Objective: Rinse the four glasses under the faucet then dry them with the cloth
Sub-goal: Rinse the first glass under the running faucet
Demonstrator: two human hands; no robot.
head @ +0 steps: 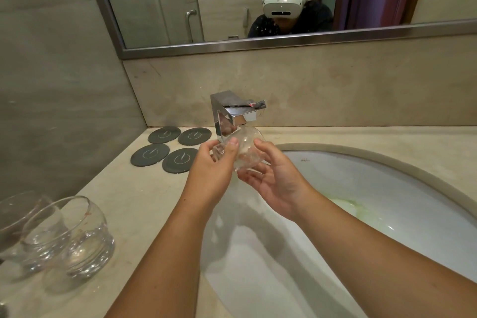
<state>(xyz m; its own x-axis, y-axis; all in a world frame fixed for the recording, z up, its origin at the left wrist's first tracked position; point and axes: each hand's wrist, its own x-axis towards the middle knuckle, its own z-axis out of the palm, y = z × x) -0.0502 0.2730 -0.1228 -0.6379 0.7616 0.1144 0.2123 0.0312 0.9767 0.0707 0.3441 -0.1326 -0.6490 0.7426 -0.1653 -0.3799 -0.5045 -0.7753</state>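
A clear round glass [245, 148] is tilted right under the spout of the chrome faucet [232, 113], over the far left part of the white sink [387, 188]. My left hand [214, 168] grips its left side, thumb on top. My right hand [273, 178] cups it from below and the right, fingers curled round it. Water wets the glass. Other clear glasses [74, 235] stand bunched at the near left of the counter, one [15, 217] cut off by the frame's edge. No cloth is in view.
Several round dark coasters [165, 148] lie on the beige stone counter [134, 201] left of the faucet. A wall closes the left side. A framed mirror [258, 2] hangs behind the sink. A greenish stain [348, 205] marks the basin's bottom.
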